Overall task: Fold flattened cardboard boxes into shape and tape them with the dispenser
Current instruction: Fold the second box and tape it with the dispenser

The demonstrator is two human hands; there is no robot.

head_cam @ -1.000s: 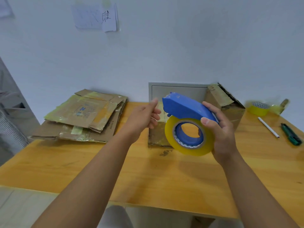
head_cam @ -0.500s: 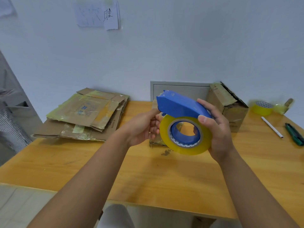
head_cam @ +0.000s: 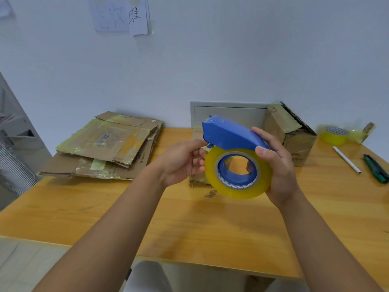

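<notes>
Orange-toned wood makes up the table spread before you, pushed against a pale wall that carries pinned paper notes far up on the left. At the far left of the tabletop lies the stack of flattened cardboard boxes, patched with yellowish tape. A folded cardboard box stands at the far right against the wall, and another cardboard piece sits partly hidden behind your hands.

Both your forearms reach forward from the near edge and meet above the table's middle. Your right hand is curled round the blue tape dispenser, thumb over the rim of its yellow tape roll. Your left hand has its fingers bent in at the dispenser's front end; whether they pinch the tape's end you cannot tell from here.

Far right lie a spare yellow tape roll, a white pen and a green utility knife.
</notes>
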